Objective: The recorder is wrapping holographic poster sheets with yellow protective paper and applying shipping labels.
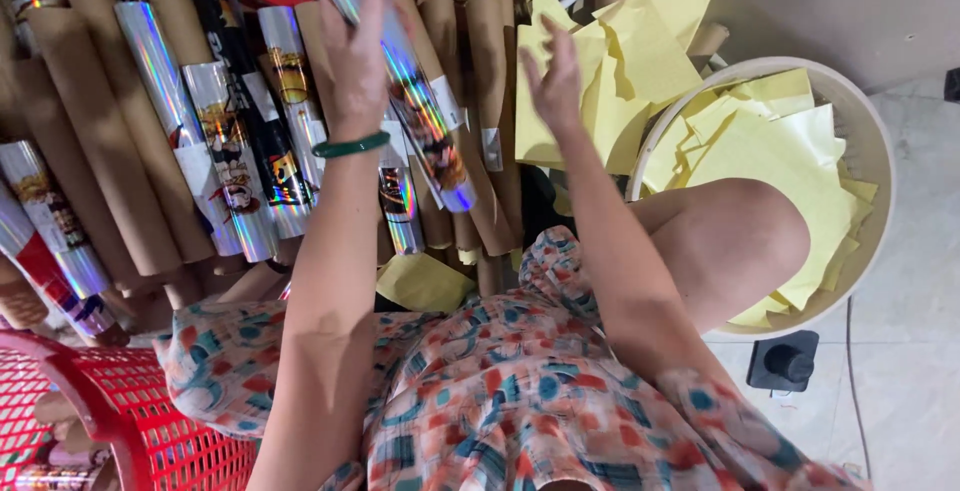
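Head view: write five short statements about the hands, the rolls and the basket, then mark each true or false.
1. The left hand grips a shiny holographic roll. True.
2. The right hand is clenched around a brown paper tube. False: its fingers are spread and it holds nothing, hovering by the yellow paper sheets.
3. A green bangle sits on the left wrist. True.
4. The round basket is filled with red cloth. False: it holds yellow paper sheets.
5. A red plastic basket shows at the lower left. True.
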